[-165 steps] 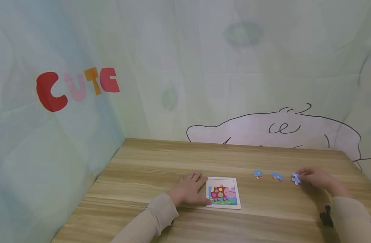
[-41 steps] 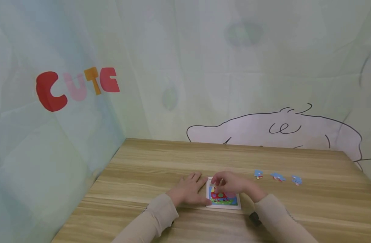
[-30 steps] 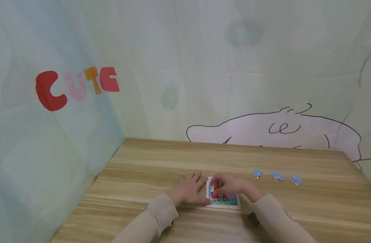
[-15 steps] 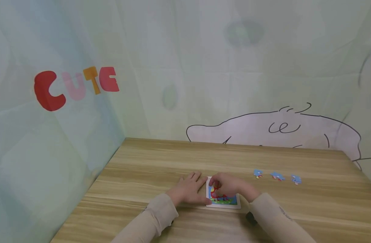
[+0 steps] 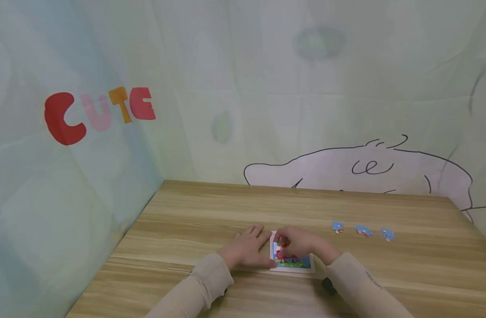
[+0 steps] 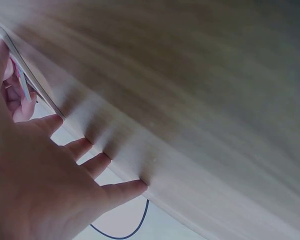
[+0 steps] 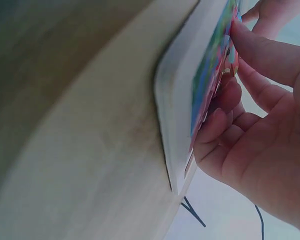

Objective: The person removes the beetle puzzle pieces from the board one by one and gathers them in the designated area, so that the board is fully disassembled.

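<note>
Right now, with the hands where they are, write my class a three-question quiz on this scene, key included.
1. How many loose puzzle pieces lie on the table to the right of the puzzle board?
2. True or false: the left hand lies with its fingers spread.
3. The right hand is over: A) the loose puzzle pieces; B) the table's far edge; C) the puzzle board.
Key: 1. Three. 2. True. 3. C.
</note>
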### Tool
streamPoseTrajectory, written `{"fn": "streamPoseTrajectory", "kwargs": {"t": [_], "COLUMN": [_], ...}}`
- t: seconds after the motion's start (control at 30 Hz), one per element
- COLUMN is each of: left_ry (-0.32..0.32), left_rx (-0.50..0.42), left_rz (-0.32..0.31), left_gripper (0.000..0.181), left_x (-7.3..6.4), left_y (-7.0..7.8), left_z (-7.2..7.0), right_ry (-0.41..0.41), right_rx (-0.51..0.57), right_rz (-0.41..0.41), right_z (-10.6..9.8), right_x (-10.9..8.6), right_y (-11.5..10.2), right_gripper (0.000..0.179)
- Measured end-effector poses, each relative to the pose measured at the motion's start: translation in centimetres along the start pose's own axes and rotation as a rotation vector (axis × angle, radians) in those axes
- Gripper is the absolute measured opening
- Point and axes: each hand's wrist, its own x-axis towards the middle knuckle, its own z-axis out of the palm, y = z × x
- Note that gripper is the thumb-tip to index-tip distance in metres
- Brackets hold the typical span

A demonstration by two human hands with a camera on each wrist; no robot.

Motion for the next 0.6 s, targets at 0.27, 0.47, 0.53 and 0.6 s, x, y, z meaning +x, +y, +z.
{"fn": "streamPoseTrajectory", "kwargs": {"t": [0.27,0.47,0.53,0.6], "left_ry": [-0.001,0.006,0.006,0.006], "left_rx": [-0.01,-0.02,-0.021,-0.016], "left_rz": [-0.002,0.001,0.0,0.001], "left_gripper": [0.09,0.089,0.089,0.089], "left_x": [-0.18,-0.3,-0.32,-0.29], "left_y": [0.17,0.26,0.27,0.26], "left_z": [-0.23,-0.34,-0.34,-0.31], "right_ry": [-0.002,-0.004,-0.007,-0.015], "right_rx": [0.018,0.031,0.043,0.064], "right_rz": [0.015,0.008,0.003,-0.012], "right_z": [-0.06,-0.16,-0.17,-0.25], "right_x": [-0.06,-0.12,-0.14,-0.18], "right_y": [0.17,0.54,0.69,0.79], "right_gripper": [0.015,0.009,0.007,0.004]}}
